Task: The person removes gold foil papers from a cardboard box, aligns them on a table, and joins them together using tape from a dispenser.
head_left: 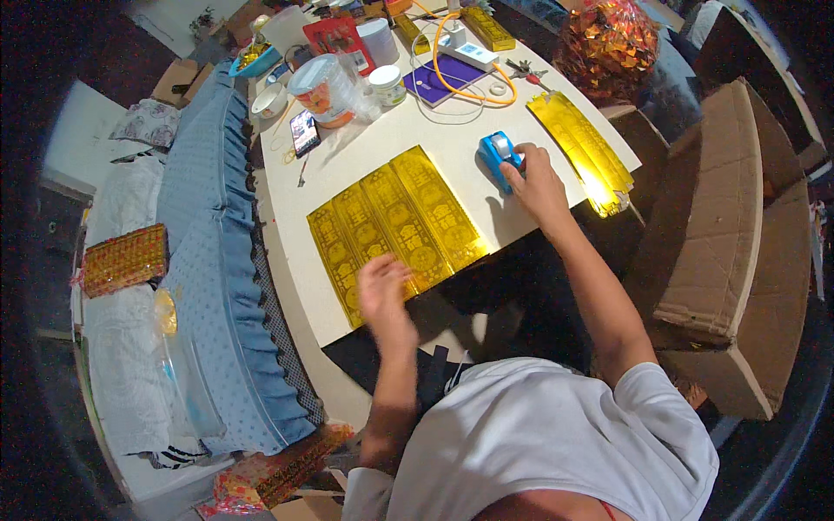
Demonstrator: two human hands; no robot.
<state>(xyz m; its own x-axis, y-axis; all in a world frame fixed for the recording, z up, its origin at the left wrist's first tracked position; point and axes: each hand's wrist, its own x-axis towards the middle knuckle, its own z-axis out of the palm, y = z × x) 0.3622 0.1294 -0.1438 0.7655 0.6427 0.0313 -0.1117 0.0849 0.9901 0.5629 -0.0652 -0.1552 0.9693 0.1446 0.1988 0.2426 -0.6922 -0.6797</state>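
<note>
Right hand (pixel 537 184) grips blue stapler (pixel 498 156) between gold sheets (pixel 395 227) and gold stack (pixel 582 148).

Bright overhead light washes the table (pixel 373 148) at upper centre; glare flares on the gold foil sheets (pixel 599 187) at right. Corners fall black, edges bend, and the left hand (pixel 382 291) blurs.

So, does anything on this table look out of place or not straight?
Mostly no. The gold sheets lie side by side but slanted to the table edge. One gold stack overhangs the right edge. The right hand touches a blue stapler.
</note>
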